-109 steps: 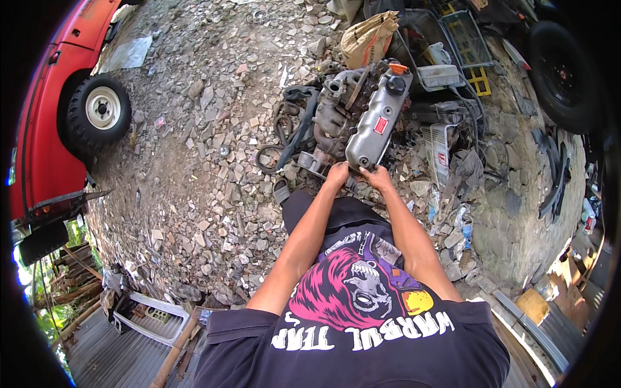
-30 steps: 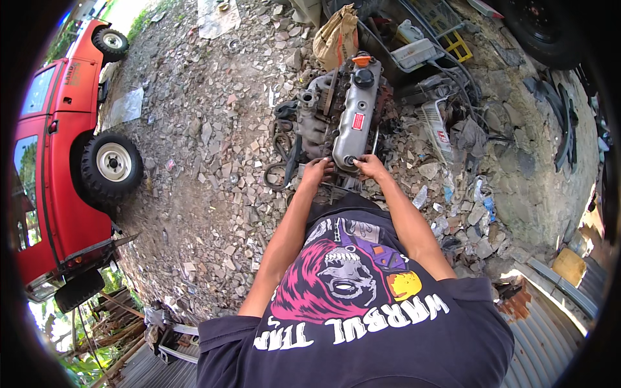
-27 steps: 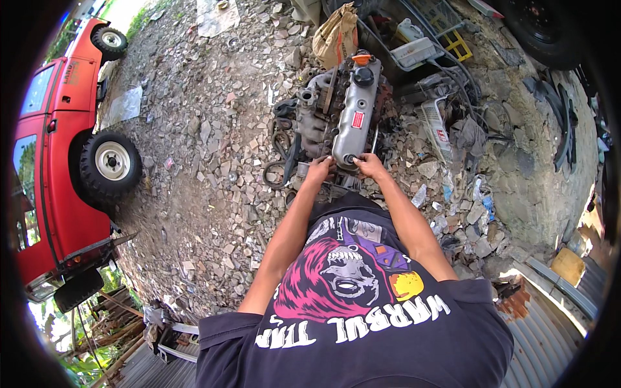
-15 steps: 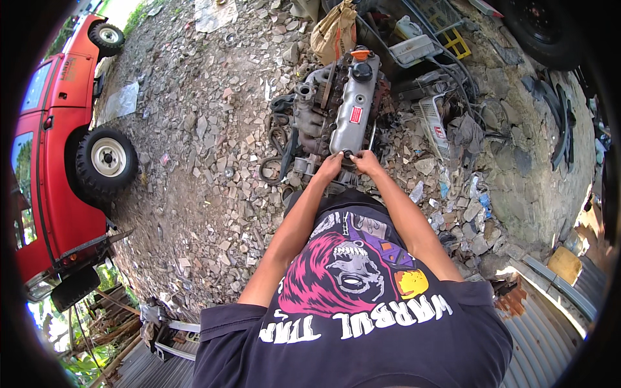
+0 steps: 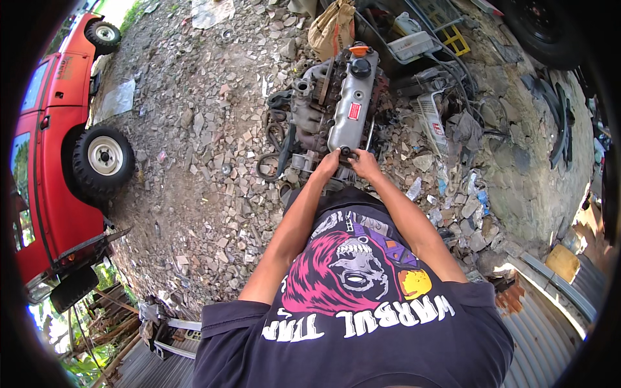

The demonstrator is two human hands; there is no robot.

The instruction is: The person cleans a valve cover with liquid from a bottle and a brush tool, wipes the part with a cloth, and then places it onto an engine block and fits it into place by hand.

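A car engine sits on the stony ground in front of me, topped by a long silver valve cover with a red label. At the cover's near end is a small black round part. My left hand pinches it from the left, fingers closed. On its other side, my right hand has its thumb and fingers closed against the same part. Fingertips partly hide it. Toward the far end of the cover stand a black round cap and an orange cap.
Belts or hoses lie left of the engine. A brown sack stands beyond it. To the right are a white plastic crate, metal frames and a stone wall. A red off-road vehicle is parked at far left.
The view has shifted slightly, moving the scene a little to the left. Both hands stay at the near end of the valve cover, with only slight finger movement.
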